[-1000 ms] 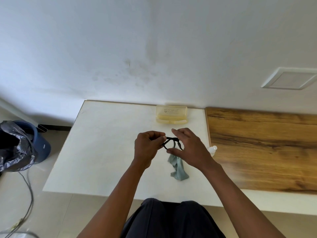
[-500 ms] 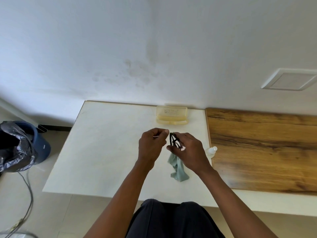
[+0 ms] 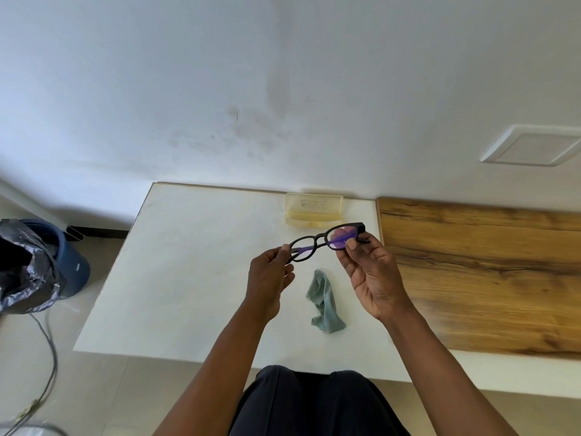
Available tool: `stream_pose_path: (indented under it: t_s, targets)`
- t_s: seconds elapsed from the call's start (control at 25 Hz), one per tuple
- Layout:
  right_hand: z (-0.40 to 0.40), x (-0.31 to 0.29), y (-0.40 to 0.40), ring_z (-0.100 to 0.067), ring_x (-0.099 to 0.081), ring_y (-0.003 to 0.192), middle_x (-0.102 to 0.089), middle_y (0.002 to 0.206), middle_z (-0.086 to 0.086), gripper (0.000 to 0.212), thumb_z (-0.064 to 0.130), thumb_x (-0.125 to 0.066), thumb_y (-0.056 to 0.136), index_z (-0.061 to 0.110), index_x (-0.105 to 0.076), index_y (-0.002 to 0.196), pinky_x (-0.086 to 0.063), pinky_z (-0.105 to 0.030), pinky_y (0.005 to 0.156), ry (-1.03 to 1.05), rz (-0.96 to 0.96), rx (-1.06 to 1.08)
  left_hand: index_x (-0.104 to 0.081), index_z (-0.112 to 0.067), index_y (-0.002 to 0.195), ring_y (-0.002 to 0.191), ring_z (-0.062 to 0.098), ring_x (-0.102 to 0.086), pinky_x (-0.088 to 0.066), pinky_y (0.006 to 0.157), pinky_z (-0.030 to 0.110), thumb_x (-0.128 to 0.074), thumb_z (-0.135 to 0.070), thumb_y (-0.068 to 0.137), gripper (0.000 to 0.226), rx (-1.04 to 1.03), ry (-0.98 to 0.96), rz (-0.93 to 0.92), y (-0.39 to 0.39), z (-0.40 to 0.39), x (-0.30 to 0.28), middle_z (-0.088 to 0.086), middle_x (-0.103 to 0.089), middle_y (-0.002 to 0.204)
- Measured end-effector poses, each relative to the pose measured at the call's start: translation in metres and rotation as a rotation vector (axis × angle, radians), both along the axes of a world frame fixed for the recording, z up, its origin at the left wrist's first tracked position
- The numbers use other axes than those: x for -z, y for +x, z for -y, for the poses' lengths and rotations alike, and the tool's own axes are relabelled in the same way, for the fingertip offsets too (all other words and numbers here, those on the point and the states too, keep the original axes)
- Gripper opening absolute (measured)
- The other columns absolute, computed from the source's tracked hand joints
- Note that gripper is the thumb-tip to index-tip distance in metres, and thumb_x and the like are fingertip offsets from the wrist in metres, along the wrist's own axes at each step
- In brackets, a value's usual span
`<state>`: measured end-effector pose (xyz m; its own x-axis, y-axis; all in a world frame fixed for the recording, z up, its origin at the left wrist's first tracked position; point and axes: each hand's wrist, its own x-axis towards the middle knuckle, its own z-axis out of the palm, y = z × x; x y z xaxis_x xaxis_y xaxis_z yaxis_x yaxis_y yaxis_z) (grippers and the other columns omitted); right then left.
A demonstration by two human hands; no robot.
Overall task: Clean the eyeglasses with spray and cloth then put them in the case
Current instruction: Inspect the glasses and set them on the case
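Both hands now pinch the eyeglasses (image 3: 327,243) by opposite ends, swung broadside from edge-on, cloth (image 3: 325,302) lying below them, probably inspecting before casing

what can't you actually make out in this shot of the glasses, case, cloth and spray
Head view only:
- Spray bottle: not visible; possibly behind the right hand.
- Eyeglasses: both temple ends are covered by the left hand and the right hand; lens cleanliness cannot be judged.
- Case: the printed text is too small to read; whether anything is inside cannot be told.
- Cloth: crumpled, so its underside is hidden.
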<state>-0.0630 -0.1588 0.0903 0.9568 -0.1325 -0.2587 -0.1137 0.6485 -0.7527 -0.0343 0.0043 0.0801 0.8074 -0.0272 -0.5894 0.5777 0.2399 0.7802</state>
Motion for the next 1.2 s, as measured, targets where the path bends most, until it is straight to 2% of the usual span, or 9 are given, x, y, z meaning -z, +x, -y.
stream_pose_path:
  t_s: [0.16, 0.32, 0.48, 0.56, 0.68, 0.76, 0.88, 1.08, 1.2]
  targets:
    - [0.002, 0.007, 0.000, -0.017, -0.068, 0.089, -0.072, 0.092, -0.007, 0.023, 0.002, -0.057, 0.073, 0.009, -0.059, 0.095, -0.056, -0.022, 0.079, 0.123, -0.041, 0.001, -0.061, 0.000, 0.099, 0.074, 0.021, -0.064, -0.058, 0.066, 0.025, -0.056, -0.009, 0.090, 0.014, -0.095, -0.209, -0.016, 0.002, 0.001, 0.000, 0.015, -0.066, 0.087]
    - [0.003, 0.016, -0.001, -0.016, -0.070, 0.085, -0.073, 0.090, -0.007, 0.023, 0.002, -0.057, 0.071, 0.010, -0.058, 0.093, -0.057, -0.023, 0.076, 0.131, -0.078, -0.008, -0.061, 0.002, 0.093, 0.066, 0.020, -0.066, -0.058, 0.064, 0.025, -0.059, -0.001, 0.086, 0.007, -0.142, -0.232, -0.012, 0.003, -0.002, 0.003, 0.016, -0.066, 0.082]
    - [0.004, 0.023, 0.000, -0.019, -0.069, 0.089, -0.071, 0.097, -0.007, 0.039, -0.001, -0.060, 0.071, 0.014, -0.057, 0.106, -0.057, -0.024, 0.075, 0.080, -0.100, -0.025, -0.060, 0.001, 0.096, 0.061, 0.020, -0.065, -0.057, 0.062, 0.025, -0.059, 0.002, 0.085, 0.011, -0.183, -0.212, 0.006, 0.003, -0.005, 0.008, 0.014, -0.067, 0.077]
    - [0.003, 0.028, 0.002, -0.022, -0.067, 0.091, -0.067, 0.101, -0.010, 0.047, -0.003, -0.065, 0.070, 0.019, -0.054, 0.110, -0.057, -0.027, 0.076, -0.014, -0.138, -0.007, -0.060, 0.000, 0.096, 0.062, 0.020, -0.065, -0.058, 0.064, 0.026, -0.059, 0.002, 0.085, 0.012, -0.189, -0.195, 0.021, 0.003, -0.005, 0.011, 0.014, -0.066, 0.077]
    - [-0.001, 0.037, 0.004, -0.019, -0.062, 0.093, -0.060, 0.106, -0.009, 0.054, -0.004, -0.071, 0.071, 0.026, -0.050, 0.111, -0.053, -0.033, 0.086, -0.299, -0.200, -0.004, -0.061, -0.003, 0.095, 0.065, 0.021, -0.064, -0.058, 0.065, 0.025, -0.059, 0.002, 0.085, 0.011, -0.186, -0.174, 0.038, 0.004, -0.006, 0.015, 0.013, -0.065, 0.081]
    - [-0.004, 0.042, 0.006, -0.009, -0.064, 0.086, -0.058, 0.107, -0.008, 0.057, -0.002, -0.074, 0.069, 0.025, -0.050, 0.112, -0.053, -0.027, 0.081, -0.405, -0.196, -0.011, -0.061, -0.004, 0.095, 0.067, 0.020, -0.064, -0.058, 0.066, 0.026, -0.059, 0.002, 0.085, 0.011, -0.178, -0.157, 0.046, 0.004, -0.005, 0.018, 0.013, -0.064, 0.082]
    - [-0.006, 0.050, 0.008, -0.003, -0.064, 0.077, -0.059, 0.099, -0.002, 0.053, 0.000, -0.077, 0.066, 0.026, -0.052, 0.105, -0.053, -0.016, 0.069, -0.456, -0.191, 0.011, -0.061, -0.005, 0.095, 0.065, 0.018, -0.064, -0.058, 0.068, 0.027, -0.059, 0.002, 0.085, 0.012, -0.159, -0.142, 0.056, 0.004, -0.005, 0.021, 0.012, -0.064, 0.081]
    - [-0.006, 0.062, 0.010, -0.015, -0.061, 0.086, -0.060, 0.095, 0.000, 0.044, 0.008, -0.080, 0.066, 0.026, -0.052, 0.097, -0.054, -0.034, 0.080, -0.526, -0.239, 0.062, -0.061, -0.004, 0.097, 0.065, 0.018, -0.064, -0.058, 0.068, 0.027, -0.059, 0.002, 0.085, 0.014, -0.131, -0.125, 0.073, 0.006, -0.004, 0.028, 0.011, -0.064, 0.081]
    - [-0.008, 0.062, 0.012, -0.019, -0.065, 0.080, -0.059, 0.095, -0.006, 0.036, 0.010, -0.076, 0.072, 0.021, -0.052, 0.095, -0.057, -0.030, 0.070, -0.490, -0.239, 0.079, -0.061, -0.005, 0.096, 0.066, 0.017, -0.064, -0.058, 0.068, 0.026, -0.060, 0.002, 0.085, 0.013, -0.113, -0.108, 0.083, 0.010, -0.003, 0.030, 0.009, -0.064, 0.079]
